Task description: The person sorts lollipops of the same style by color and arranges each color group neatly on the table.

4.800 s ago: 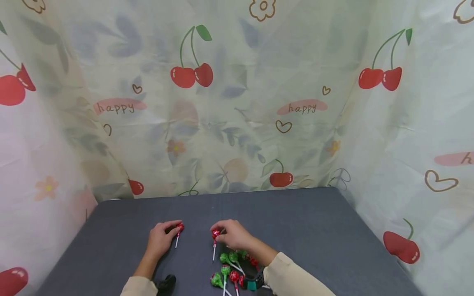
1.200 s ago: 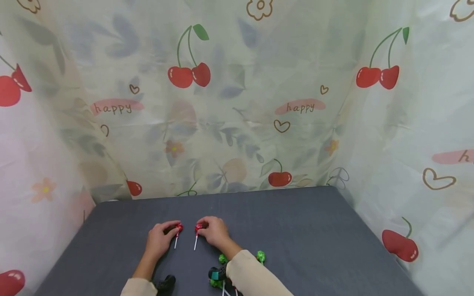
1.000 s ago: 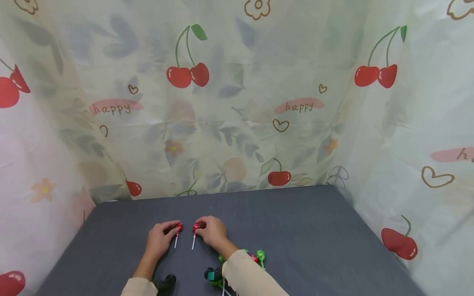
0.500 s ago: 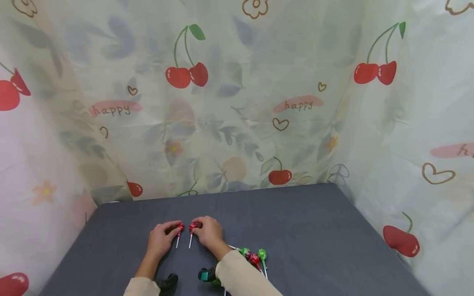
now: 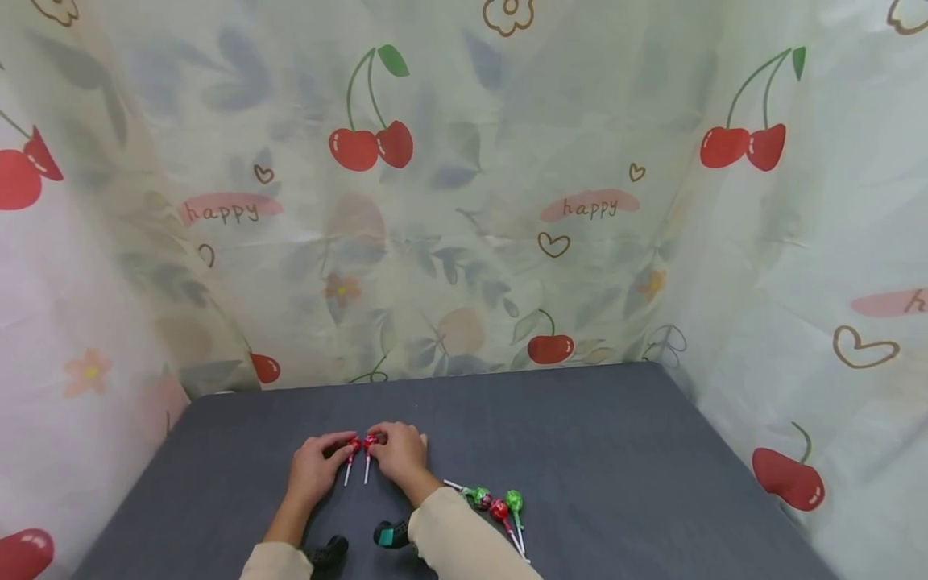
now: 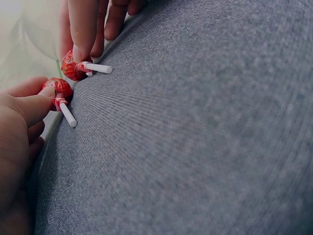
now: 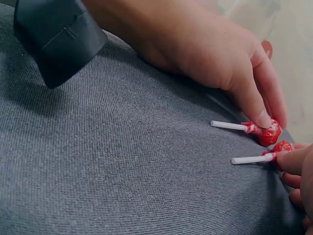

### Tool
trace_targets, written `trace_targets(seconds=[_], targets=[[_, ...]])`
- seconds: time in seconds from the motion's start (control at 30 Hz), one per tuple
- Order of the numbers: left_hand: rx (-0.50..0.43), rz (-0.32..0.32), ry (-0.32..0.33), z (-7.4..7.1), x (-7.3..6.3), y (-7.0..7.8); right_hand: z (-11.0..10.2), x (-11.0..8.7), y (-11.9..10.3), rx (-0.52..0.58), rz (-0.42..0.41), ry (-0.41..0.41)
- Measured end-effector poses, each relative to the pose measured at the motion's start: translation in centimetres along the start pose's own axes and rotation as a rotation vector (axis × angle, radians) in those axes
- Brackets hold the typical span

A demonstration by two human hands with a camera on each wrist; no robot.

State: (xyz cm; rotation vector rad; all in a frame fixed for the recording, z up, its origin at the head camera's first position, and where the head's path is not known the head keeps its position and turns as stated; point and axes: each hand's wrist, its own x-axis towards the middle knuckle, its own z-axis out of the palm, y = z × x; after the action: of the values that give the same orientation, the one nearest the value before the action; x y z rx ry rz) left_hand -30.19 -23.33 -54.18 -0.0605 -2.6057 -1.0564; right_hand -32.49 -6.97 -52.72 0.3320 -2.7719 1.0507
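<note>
My left hand (image 5: 312, 470) pinches the head of a red-wrapped lollipop (image 6: 58, 88) between thumb and fingers, its white stick pointing toward me. Close on its right, my right hand (image 5: 399, 454) pinches a second red lollipop (image 7: 270, 134) by the head in the same way. The two lollipops stand side by side at the dark cloth surface, heads away from me, with a narrow gap between them in the head view. Whether the heads touch is hard to tell.
Right of my right sleeve lie loose lollipops, among them a green one (image 5: 514, 501) and a red one (image 5: 499, 509); the sleeve hides part of the pile. Black wrist devices (image 5: 392, 533) sit under both forearms. A printed curtain (image 5: 464, 242) encloses the grey table (image 5: 580, 451).
My right hand has carried its red lollipop leftward from above the pile to beside the left one. The left hand has kept its place and grip. More of the pile's right side shows.
</note>
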Motion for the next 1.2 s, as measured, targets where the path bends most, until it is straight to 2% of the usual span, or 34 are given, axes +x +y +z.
trace_targets(seconds=[0.27, 0.87, 1.03, 1.2], targets=[[-0.023, 0.002, 0.002, 0.1, 0.0, -0.1, -0.1, -0.4, 0.0, 0.03, -0.002, -0.002], [-0.004, -0.009, -0.016, 0.2, 0.1, 0.0, -1.0, -0.5, 0.6, 0.104, -0.037, -0.066], [-0.008, 0.003, -0.01, 0.3, -0.1, 0.0, -1.4, -0.4, 1.0, 0.153, -0.043, -0.118], [-0.016, 0.008, 0.006, 0.2, -0.2, 0.0, -2.2, -0.3, 1.7, 0.259, -0.065, -0.216]])
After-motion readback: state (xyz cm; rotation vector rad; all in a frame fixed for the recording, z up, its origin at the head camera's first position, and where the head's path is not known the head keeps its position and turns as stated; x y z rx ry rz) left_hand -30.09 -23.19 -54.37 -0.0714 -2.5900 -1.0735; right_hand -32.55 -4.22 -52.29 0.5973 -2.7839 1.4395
